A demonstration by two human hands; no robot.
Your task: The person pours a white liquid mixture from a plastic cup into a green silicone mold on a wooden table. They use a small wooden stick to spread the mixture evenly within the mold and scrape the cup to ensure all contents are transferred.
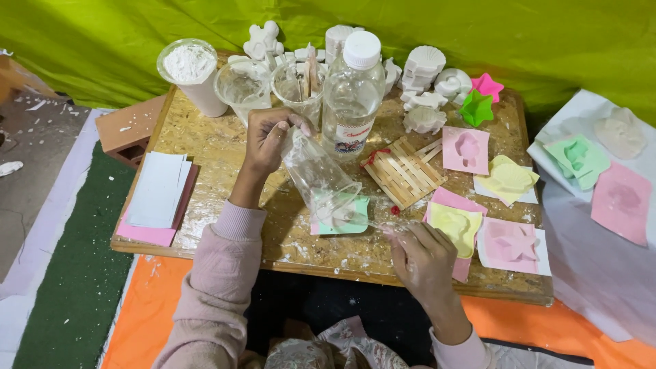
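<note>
Left hand [268, 139] tips plastic cup [320, 179] over green mould [342, 217]; bottle [352, 92] behind.

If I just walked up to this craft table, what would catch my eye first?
Probably the left hand tipping a clear plastic cup over a green mould at the middle of the board, while the right hand works beside it with a thin stick. Behind them stands a clear bottle with a white cap, and white plaster figures crowd the far edge against the bright green cloth.
</note>
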